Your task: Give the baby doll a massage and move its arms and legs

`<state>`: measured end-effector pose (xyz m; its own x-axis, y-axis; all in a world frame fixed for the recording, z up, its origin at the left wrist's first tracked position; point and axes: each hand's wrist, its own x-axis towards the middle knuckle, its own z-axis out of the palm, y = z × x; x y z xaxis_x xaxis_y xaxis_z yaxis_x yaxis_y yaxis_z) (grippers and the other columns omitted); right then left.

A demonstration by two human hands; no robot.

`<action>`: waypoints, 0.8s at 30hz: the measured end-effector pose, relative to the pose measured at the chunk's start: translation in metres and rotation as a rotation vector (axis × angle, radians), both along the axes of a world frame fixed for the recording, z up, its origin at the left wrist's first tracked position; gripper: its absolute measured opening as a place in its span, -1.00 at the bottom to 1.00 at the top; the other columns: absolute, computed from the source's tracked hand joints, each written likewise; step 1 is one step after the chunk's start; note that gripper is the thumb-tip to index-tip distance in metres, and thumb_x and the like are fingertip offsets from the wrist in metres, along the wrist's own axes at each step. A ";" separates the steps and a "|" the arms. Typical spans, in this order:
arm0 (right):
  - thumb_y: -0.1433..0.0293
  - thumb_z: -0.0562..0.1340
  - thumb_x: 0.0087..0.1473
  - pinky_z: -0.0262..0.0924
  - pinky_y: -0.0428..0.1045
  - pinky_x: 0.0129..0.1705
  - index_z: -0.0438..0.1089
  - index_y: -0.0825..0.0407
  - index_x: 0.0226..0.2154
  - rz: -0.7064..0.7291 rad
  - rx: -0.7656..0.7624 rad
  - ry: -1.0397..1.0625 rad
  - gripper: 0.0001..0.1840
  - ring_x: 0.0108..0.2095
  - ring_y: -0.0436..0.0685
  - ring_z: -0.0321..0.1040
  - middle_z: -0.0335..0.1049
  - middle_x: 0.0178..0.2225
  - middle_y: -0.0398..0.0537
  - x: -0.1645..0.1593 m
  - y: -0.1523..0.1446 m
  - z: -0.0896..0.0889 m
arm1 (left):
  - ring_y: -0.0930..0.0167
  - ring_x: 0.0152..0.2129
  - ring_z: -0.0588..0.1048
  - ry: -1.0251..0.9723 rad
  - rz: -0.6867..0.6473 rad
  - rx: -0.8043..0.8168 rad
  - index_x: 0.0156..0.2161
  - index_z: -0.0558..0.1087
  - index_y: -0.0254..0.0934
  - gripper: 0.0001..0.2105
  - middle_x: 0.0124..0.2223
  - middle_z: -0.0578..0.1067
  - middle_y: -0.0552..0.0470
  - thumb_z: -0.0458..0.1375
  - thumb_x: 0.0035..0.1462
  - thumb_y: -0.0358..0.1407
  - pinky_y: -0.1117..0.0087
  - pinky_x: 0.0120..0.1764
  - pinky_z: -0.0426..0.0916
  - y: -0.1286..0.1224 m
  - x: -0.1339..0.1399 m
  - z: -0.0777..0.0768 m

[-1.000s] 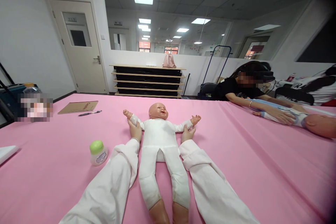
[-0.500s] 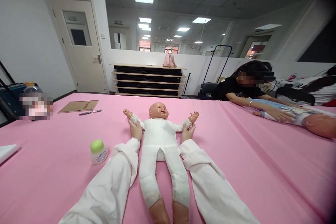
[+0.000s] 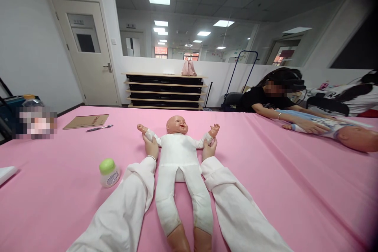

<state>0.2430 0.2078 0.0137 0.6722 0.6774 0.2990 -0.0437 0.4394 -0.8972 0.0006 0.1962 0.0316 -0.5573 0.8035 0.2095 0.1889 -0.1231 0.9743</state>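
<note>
A baby doll (image 3: pixel 178 153) with a white cloth body lies on its back on the pink-covered table (image 3: pixel 248 189), head away from me and feet toward me. Its arms are spread out to both sides. My left hand (image 3: pixel 151 147) is closed round the doll's arm on the left, just below its small hand. On the other side, my right hand (image 3: pixel 209 149) grips the opposite arm near the wrist. Some of my fingers are hidden behind the doll's arms. Left of my left sleeve stands a jar (image 3: pixel 109 173) with a green lid.
At the back left lie a brown notebook (image 3: pixel 86 121) and a pen (image 3: pixel 99 128). A white object (image 3: pixel 7 174) sits at the left edge. Across the table at right, another person (image 3: pixel 265 100) leans over a second doll (image 3: pixel 333 130). Stacked boards (image 3: pixel 165 90) stand behind.
The view has shifted slightly, so most things appear a little further left. My hands stay on the doll's arms, and the doll's pose looks almost the same.
</note>
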 end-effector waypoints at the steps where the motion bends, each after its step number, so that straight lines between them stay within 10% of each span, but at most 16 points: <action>1: 0.25 0.18 -0.23 0.14 0.10 0.01 0.03 0.07 0.04 0.000 0.003 -0.006 -0.27 -0.01 0.14 0.22 0.17 0.03 0.14 0.000 0.000 0.000 | 0.28 0.05 0.26 0.002 0.002 -0.005 0.22 -0.20 -0.23 -0.37 0.19 0.14 -0.09 -0.04 0.07 -0.32 0.32 -0.02 0.24 0.000 0.000 0.000; 10: 0.33 0.16 -0.11 0.10 0.11 0.03 0.06 0.00 0.08 0.017 0.066 -0.244 -0.36 0.01 0.12 0.19 0.19 0.04 0.05 -0.011 -0.012 0.009 | 0.29 0.02 0.29 0.096 0.025 -0.030 0.24 -0.22 -0.25 -0.37 0.16 0.19 -0.11 -0.05 0.10 -0.29 0.33 -0.07 0.28 -0.002 0.000 0.001; 18: 0.59 0.00 -0.09 -0.03 0.17 0.13 0.33 -0.06 -0.07 0.249 0.243 -1.002 -0.47 0.11 0.13 0.03 0.17 0.05 -0.02 -0.022 -0.022 0.017 | 0.27 -0.10 0.27 0.849 -0.198 0.182 0.16 0.12 -0.10 -0.45 -0.04 0.34 -0.07 -0.07 0.04 -0.48 0.21 -0.07 0.21 -0.011 0.011 0.007; 24: 0.62 -0.03 -0.11 -0.05 0.19 0.14 0.32 -0.09 -0.06 0.324 0.277 -1.095 -0.43 0.11 0.11 0.04 0.20 0.04 -0.09 -0.022 -0.020 0.018 | 0.25 -0.11 0.24 1.020 -0.228 0.163 0.13 0.17 0.02 -0.46 0.01 0.30 -0.04 -0.06 0.04 -0.48 0.21 -0.13 0.23 -0.012 0.010 0.008</action>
